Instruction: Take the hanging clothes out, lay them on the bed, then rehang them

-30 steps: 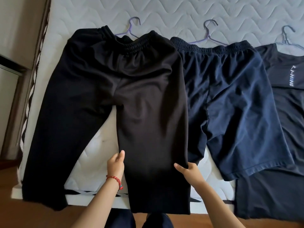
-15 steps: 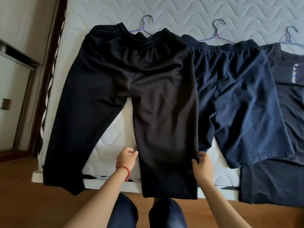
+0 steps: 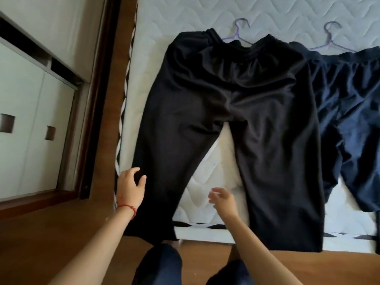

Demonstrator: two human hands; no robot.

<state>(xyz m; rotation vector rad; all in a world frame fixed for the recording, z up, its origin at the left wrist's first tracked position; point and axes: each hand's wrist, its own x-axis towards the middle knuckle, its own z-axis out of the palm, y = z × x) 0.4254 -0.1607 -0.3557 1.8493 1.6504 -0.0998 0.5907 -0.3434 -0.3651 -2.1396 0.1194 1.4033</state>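
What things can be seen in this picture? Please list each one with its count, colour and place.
black trousers: 1, black, flat on the mattress, legs over its near edge
navy shorts: 1, dark blue, right of the trousers
hangers: 2, purple, at the waistbands
mattress: 1, white, quilted
wardrobe: 1, pale doors, far left
floor: brown wood
left hand: at the left trouser leg, red bracelet on the wrist
right hand: above the mattress, between the legs

Soft daylight, wide-angle bending at edges, right hand (image 3: 223,200) motion-blurred.
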